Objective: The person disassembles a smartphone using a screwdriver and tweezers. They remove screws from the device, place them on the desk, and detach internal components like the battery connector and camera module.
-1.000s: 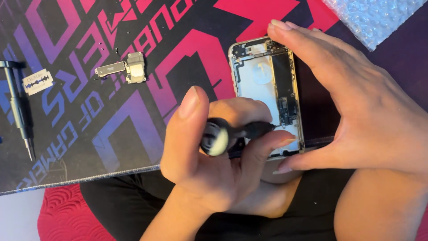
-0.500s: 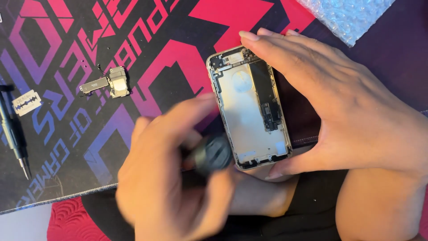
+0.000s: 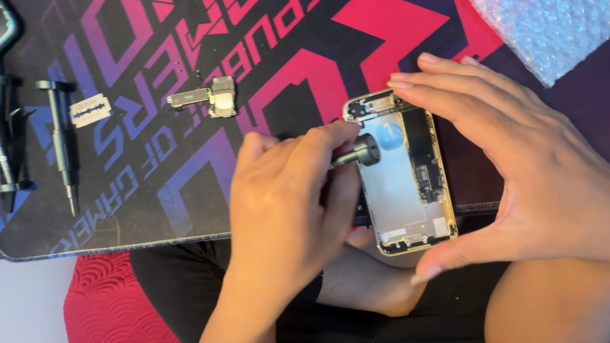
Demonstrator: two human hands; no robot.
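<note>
My left hand [image 3: 286,209] grips a small black screwdriver [image 3: 357,154], whose rounded end lies over the upper left part of an opened phone [image 3: 400,184]. The phone has a gold frame, and its bare metal inside and a dark circuit board are showing. It lies at the near edge of a black, pink and purple mat [image 3: 190,38]. My right hand [image 3: 527,171] holds the phone from the right, with fingers on its top end and the thumb at its bottom corner.
A small metal phone part [image 3: 210,98] lies on the mat to the upper left. Further left are a razor blade [image 3: 89,110], a second dark screwdriver [image 3: 60,140] and black tools [image 3: 7,146] at the edge. Bubble wrap [image 3: 546,32] sits top right.
My left hand has come up from below the phone and brought the screwdriver onto its upper left part. My right hand has kept its hold on the phone.
</note>
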